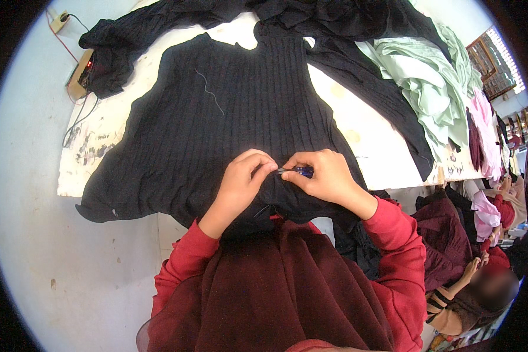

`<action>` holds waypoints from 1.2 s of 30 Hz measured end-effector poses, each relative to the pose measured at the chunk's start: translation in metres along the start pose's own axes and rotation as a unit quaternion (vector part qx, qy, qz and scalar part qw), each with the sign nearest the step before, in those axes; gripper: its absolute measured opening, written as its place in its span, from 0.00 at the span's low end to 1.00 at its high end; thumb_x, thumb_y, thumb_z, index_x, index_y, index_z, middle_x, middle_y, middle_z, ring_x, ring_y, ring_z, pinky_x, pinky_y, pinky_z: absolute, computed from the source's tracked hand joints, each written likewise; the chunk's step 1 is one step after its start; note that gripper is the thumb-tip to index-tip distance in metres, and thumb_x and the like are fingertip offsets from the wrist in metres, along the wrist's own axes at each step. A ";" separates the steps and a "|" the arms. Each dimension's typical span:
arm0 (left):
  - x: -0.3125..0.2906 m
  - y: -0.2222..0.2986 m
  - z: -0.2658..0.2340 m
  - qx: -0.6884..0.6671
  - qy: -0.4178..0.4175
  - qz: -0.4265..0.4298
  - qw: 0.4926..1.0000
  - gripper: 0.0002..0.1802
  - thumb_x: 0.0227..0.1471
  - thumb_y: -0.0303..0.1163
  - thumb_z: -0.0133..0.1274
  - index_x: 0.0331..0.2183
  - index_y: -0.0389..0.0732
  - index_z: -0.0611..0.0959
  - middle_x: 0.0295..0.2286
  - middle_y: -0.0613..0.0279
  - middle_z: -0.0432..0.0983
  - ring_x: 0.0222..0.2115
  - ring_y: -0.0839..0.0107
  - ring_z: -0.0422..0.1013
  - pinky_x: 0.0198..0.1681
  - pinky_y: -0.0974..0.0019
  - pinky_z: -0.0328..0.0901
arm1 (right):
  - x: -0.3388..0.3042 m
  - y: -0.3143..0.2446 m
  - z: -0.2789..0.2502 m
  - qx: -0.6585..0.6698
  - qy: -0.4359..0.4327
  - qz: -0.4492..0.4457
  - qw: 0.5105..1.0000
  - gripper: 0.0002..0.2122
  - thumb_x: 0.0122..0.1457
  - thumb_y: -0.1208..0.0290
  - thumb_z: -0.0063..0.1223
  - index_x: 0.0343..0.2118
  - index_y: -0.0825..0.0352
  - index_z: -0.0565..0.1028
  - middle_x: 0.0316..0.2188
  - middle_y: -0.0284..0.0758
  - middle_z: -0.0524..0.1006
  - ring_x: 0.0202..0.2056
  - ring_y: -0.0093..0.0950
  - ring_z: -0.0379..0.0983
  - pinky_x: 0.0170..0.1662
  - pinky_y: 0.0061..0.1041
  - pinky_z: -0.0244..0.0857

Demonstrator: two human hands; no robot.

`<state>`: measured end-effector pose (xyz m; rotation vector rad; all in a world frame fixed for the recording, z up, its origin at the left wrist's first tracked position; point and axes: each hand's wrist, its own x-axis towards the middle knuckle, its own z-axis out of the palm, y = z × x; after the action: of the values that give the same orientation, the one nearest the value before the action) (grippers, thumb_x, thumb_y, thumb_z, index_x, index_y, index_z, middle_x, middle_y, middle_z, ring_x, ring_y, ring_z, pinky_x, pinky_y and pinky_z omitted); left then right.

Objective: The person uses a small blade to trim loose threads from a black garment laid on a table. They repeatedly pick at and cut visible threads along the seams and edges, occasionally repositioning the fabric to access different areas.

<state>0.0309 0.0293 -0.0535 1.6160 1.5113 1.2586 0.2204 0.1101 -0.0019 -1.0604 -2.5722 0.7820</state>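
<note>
A black ribbed garment [217,111] lies spread over the white table, its lower edge hanging toward me. Above that lower part, my left hand [246,176] is closed in a pinch; whatever is between thumb and forefinger is too small to make out. My right hand [322,176] grips a small blue-handled tool [304,171] that looks like thread snips, mostly covered by the fingers. Its grey metal tip points at my left fingertips and almost meets them. One loose pale thread [208,91] rests on the upper part of the garment.
More black cloth [346,17] is heaped along the far side of the white table [369,135]. Pale green fabric [422,82] lies at the right, with pink cloth [482,129] beyond. A power strip [81,76] with cords sits at the left wall. Another person [452,305] works at the lower right.
</note>
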 end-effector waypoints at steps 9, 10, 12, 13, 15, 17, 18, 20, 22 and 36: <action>0.000 0.000 -0.007 0.059 0.094 0.055 0.992 0.04 0.53 0.26 0.57 0.31 0.35 0.84 0.33 0.58 0.80 0.35 0.65 0.76 0.42 0.67 0.69 | -0.002 0.008 0.000 0.063 0.012 0.040 0.997 0.12 0.51 0.55 0.64 0.33 0.57 0.83 0.23 0.34 0.81 0.26 0.34 0.79 0.30 0.31 0.70; -0.001 -0.001 -0.016 0.102 0.161 0.047 0.981 0.07 0.51 0.23 0.57 0.35 0.37 0.84 0.38 0.55 0.79 0.40 0.60 0.75 0.47 0.61 0.67 | -0.003 0.010 -0.001 0.080 0.023 0.050 0.995 0.13 0.51 0.55 0.64 0.34 0.58 0.83 0.24 0.34 0.81 0.26 0.33 0.79 0.30 0.30 0.70; 0.008 0.009 -0.030 0.364 0.360 0.100 0.853 0.14 0.49 0.23 0.58 0.41 0.39 0.83 0.45 0.53 0.76 0.47 0.57 0.72 0.53 0.57 0.64 | -0.004 0.020 0.000 0.123 0.015 0.075 0.989 0.14 0.51 0.56 0.65 0.36 0.60 0.82 0.24 0.33 0.80 0.27 0.26 0.78 0.32 0.26 0.68; 0.008 0.013 -0.035 0.332 0.291 0.107 0.891 0.16 0.48 0.24 0.58 0.42 0.39 0.82 0.47 0.53 0.75 0.49 0.56 0.70 0.55 0.56 0.62 | -0.005 0.030 0.006 0.154 0.024 0.073 0.985 0.15 0.51 0.57 0.65 0.36 0.61 0.82 0.24 0.32 0.80 0.27 0.25 0.77 0.33 0.25 0.68; 0.001 0.018 -0.043 0.264 0.152 0.113 0.946 0.19 0.48 0.25 0.59 0.45 0.41 0.82 0.50 0.52 0.73 0.53 0.54 0.67 0.59 0.53 0.58 | -0.003 0.037 0.012 0.206 0.028 0.072 0.975 0.15 0.50 0.58 0.66 0.37 0.63 0.82 0.25 0.32 0.80 0.27 0.20 0.74 0.33 0.22 0.66; -0.004 0.012 -0.029 0.218 0.009 0.140 0.966 0.15 0.48 0.30 0.61 0.40 0.41 0.83 0.47 0.57 0.75 0.52 0.57 0.68 0.57 0.53 0.59 | -0.002 0.038 0.014 0.209 0.029 0.073 0.975 0.15 0.51 0.58 0.66 0.37 0.62 0.82 0.25 0.32 0.80 0.27 0.20 0.74 0.33 0.22 0.66; -0.007 0.009 -0.022 0.234 -0.040 0.145 0.960 0.13 0.48 0.31 0.61 0.38 0.41 0.83 0.45 0.58 0.76 0.51 0.58 0.69 0.55 0.53 0.60 | -0.001 0.038 0.015 0.211 0.029 0.073 0.974 0.15 0.51 0.58 0.66 0.37 0.62 0.82 0.25 0.31 0.80 0.27 0.19 0.74 0.33 0.22 0.66; -0.008 0.003 -0.017 0.208 -0.031 0.131 0.969 0.10 0.49 0.32 0.61 0.36 0.40 0.82 0.42 0.60 0.77 0.49 0.59 0.70 0.53 0.54 0.62 | -0.002 0.034 0.013 0.202 0.034 0.065 0.977 0.15 0.51 0.58 0.66 0.37 0.62 0.82 0.25 0.32 0.80 0.27 0.20 0.74 0.33 0.22 0.66; -0.007 -0.002 -0.016 0.163 -0.019 0.110 0.980 0.08 0.51 0.31 0.60 0.34 0.39 0.82 0.39 0.60 0.78 0.47 0.59 0.72 0.52 0.55 0.62 | -0.003 0.028 0.009 0.184 0.028 0.057 0.981 0.15 0.51 0.58 0.66 0.37 0.62 0.82 0.24 0.32 0.80 0.26 0.21 0.75 0.32 0.23 0.66; -0.003 -0.003 -0.019 0.017 -0.004 0.019 1.000 0.05 0.54 0.27 0.57 0.32 0.34 0.82 0.35 0.58 0.79 0.41 0.64 0.74 0.49 0.63 0.65 | 0.005 -0.011 0.004 0.010 -0.009 -0.014 1.000 0.11 0.51 0.59 0.64 0.32 0.61 0.83 0.26 0.36 0.81 0.28 0.36 0.80 0.32 0.30 0.71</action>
<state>0.0126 0.0232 -0.0495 1.6758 1.5117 1.2527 0.2085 0.1057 0.0008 -1.0144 -2.5819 0.8120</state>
